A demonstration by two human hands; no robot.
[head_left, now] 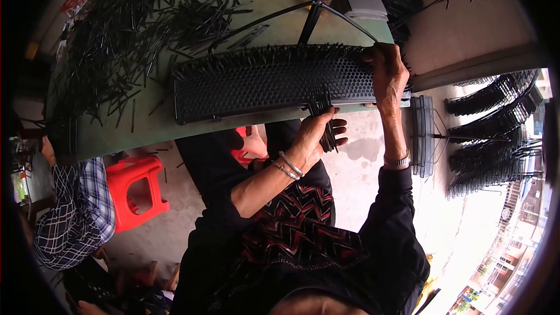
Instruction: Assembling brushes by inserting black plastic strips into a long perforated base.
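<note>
A long black panel full of small round holes (251, 88) lies along the near edge of the green table. Short black strips (280, 53) stick up in a band along its far side. My left hand (312, 135) is below the panel's near edge, closed round a bundle of thin black sticks (320, 112) whose upper ends reach the panel. My right hand (389, 76) is at the panel's right end, fingers bent and pressed together over the last upright strips. What those fingers pinch, if anything, is hidden.
Loose black sticks (157, 29) cover the green table's (116, 137) left and far parts. A dark metal stand (317, 4) rises behind the panel. Black racks of similar panels (496, 134) hang at the right. A red stool (137, 189) and another person's plaid sleeve (73, 213) are at left.
</note>
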